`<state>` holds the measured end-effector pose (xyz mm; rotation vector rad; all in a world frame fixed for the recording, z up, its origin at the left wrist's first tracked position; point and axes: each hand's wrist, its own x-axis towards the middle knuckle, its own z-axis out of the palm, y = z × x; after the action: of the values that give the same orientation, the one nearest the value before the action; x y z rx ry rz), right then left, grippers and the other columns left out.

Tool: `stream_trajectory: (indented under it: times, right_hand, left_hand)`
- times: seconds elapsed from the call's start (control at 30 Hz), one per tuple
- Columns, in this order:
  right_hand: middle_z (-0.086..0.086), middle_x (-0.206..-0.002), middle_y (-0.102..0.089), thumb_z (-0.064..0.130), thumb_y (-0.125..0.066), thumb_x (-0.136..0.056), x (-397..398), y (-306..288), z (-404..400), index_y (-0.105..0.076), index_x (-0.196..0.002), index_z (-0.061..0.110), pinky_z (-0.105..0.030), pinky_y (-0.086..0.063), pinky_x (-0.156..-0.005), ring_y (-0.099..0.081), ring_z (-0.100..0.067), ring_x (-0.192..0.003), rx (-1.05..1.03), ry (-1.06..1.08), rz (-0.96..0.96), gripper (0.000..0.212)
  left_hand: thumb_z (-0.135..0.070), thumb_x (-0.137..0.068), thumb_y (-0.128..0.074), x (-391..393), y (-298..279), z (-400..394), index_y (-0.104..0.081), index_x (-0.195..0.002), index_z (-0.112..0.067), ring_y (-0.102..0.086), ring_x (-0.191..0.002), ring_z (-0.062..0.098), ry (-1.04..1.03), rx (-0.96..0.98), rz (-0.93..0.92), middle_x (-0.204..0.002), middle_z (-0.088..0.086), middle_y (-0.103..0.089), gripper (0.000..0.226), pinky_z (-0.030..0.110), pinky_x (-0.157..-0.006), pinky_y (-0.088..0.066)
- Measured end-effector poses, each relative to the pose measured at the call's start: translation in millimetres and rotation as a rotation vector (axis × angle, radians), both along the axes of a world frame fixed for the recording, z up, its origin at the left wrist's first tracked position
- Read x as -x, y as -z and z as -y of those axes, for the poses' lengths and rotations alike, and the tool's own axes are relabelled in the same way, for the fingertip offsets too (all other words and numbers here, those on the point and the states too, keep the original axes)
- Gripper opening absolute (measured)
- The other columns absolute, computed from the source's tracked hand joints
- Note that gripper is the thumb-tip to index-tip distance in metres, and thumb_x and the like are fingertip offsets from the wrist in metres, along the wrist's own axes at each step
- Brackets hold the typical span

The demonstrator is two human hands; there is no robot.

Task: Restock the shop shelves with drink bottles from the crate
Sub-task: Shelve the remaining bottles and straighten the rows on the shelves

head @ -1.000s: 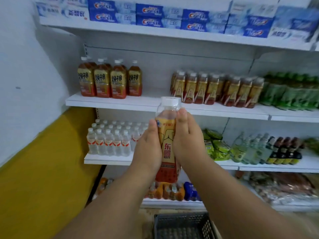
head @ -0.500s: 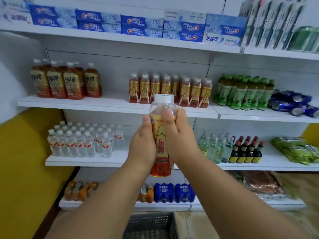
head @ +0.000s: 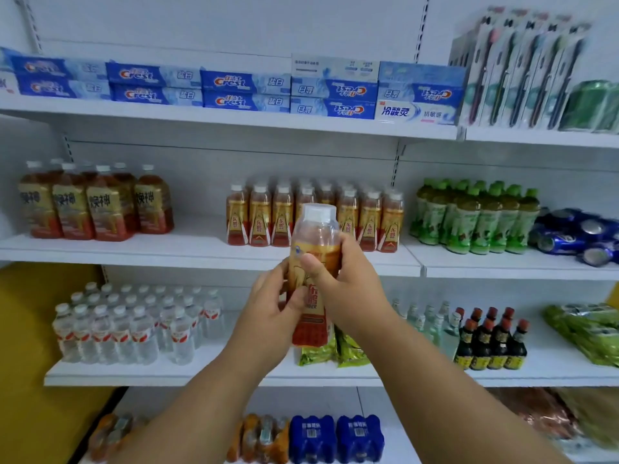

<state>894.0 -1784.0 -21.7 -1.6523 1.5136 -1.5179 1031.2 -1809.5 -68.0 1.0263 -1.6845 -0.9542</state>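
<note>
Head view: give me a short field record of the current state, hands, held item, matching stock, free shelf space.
held item: bottle, amber drink, white cap, upright
left hand: grips the bottle's lower half
right hand: grips the upper half, thumb across the label
matching stock: same-label row on the shelf behind the bottle
free space: bare gap on that shelf, between the row and the larger brown bottles
crate: not in view

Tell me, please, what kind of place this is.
Most likely a small shop or convenience store. White shelves carry rows of identical goods: toothpaste boxes on top, matching drink bottles below, and packs of water bottles. Both hands hold one more drink bottle in front of them.
</note>
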Motion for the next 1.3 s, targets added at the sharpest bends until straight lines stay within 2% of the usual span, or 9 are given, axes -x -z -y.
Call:
stream_trajectory:
  times: [0.13, 0.3, 0.4, 0.47, 0.63, 0.77, 0.93, 1.13, 1.3]
  right_hand:
    - [0.033, -0.1, -0.064, 0.05, -0.07, -0.088, 21, -6, 44, -0.047, -0.097, 0.065, -0.018, -0.05, -0.073, -0.061, 0.014, -0.09, 0.016, 0.091, -0.053, 0.029]
    - [0.024, -0.099, -0.066, 0.051, -0.07, -0.086, 48, -11, 98, -0.048, -0.098, 0.061, -0.019, -0.05, -0.073, -0.06, 0.013, -0.09, 0.036, 0.16, -0.093, 0.028]
    - [0.03, -0.1, -0.064, 0.055, -0.07, -0.083, 68, -11, 132, -0.04, -0.099, 0.072, -0.009, -0.043, -0.067, -0.056, 0.021, -0.092, 0.022, 0.189, -0.068, 0.038]
    - [0.026, -0.098, -0.066, 0.053, -0.073, -0.084, 83, -6, 156, -0.043, -0.107, 0.062, -0.008, -0.044, -0.066, -0.058, 0.019, -0.09, 0.019, 0.195, -0.058, 0.04]
    - [0.014, -0.105, -0.067, 0.048, -0.077, -0.083, 126, 21, 231, -0.058, -0.117, 0.032, -0.021, -0.052, -0.076, -0.065, 0.0, -0.091, -0.022, 0.199, -0.09, 0.042]
    - [0.009, -0.121, -0.061, 0.052, -0.076, -0.083, 153, 45, 284, -0.056, -0.129, 0.028, -0.031, -0.056, -0.088, -0.063, -0.009, -0.104, -0.107, 0.169, -0.159, 0.056]
    - [0.005, -0.13, -0.057, 0.059, -0.07, -0.085, 173, 52, 335, -0.05, -0.139, 0.022, -0.035, -0.055, -0.09, -0.061, -0.014, -0.111, -0.132, 0.176, -0.32, 0.069]
    - [0.006, -0.092, -0.05, 0.046, -0.068, -0.09, 170, 69, 343, -0.044, -0.09, 0.025, -0.03, -0.043, -0.07, -0.051, -0.016, -0.086, 0.016, 0.249, -0.425, 0.032]
    - [0.008, -0.085, -0.047, 0.039, -0.057, -0.098, 172, 78, 348, -0.043, -0.084, 0.025, -0.034, -0.043, -0.058, -0.053, -0.019, -0.071, -0.027, 0.166, -0.489, 0.025]
  left_hand:
    - [-0.038, -0.091, -0.073, 24, -5, 52, -0.034, -0.146, -0.05, -0.048, -0.109, -0.018, 0.045, 0.119, 0.176, -0.114, -0.034, -0.043, 0.068, 0.009, -0.077, -0.044]
    - [-0.031, -0.09, -0.075, 61, -7, 114, -0.038, -0.149, -0.039, -0.053, -0.112, 0.004, -0.04, 0.195, 0.189, -0.12, -0.019, -0.048, 0.069, 0.013, -0.081, -0.045]
    - [-0.032, -0.089, -0.076, 83, -3, 156, -0.039, -0.149, -0.039, -0.051, -0.113, 0.001, -0.068, 0.208, 0.204, -0.121, -0.021, -0.047, 0.07, 0.003, -0.076, -0.037]
    - [-0.03, -0.088, -0.078, 97, 1, 183, -0.042, -0.147, -0.041, -0.05, -0.103, -0.005, -0.081, 0.224, 0.202, -0.111, -0.028, -0.045, 0.07, 0.0, -0.069, -0.036]
    - [-0.03, -0.086, -0.08, 136, 26, 249, -0.045, -0.148, -0.032, -0.055, -0.111, 0.008, -0.122, 0.175, 0.25, -0.115, -0.018, -0.05, 0.072, 0.025, -0.091, -0.047]
    - [-0.024, -0.086, -0.08, 157, 49, 291, -0.045, -0.148, -0.032, -0.059, -0.117, 0.011, -0.121, 0.103, 0.256, -0.131, -0.009, -0.058, 0.072, 0.036, -0.1, -0.054]
    - [-0.018, -0.087, -0.077, 170, 56, 335, -0.049, -0.145, -0.029, -0.059, -0.12, 0.014, -0.14, 0.071, 0.244, -0.13, -0.008, -0.058, 0.065, 0.044, -0.102, -0.053]
    - [-0.029, -0.087, -0.074, 173, 74, 350, -0.037, -0.146, -0.042, -0.058, -0.101, 0.005, -0.285, 0.154, 0.326, -0.121, -0.013, -0.042, 0.071, 0.022, -0.088, -0.052]
    - [-0.021, -0.082, -0.079, 182, 83, 345, -0.053, -0.125, -0.03, -0.056, -0.078, 0.0, -0.456, 0.124, 0.271, -0.101, -0.015, -0.053, 0.051, 0.021, -0.068, -0.05]
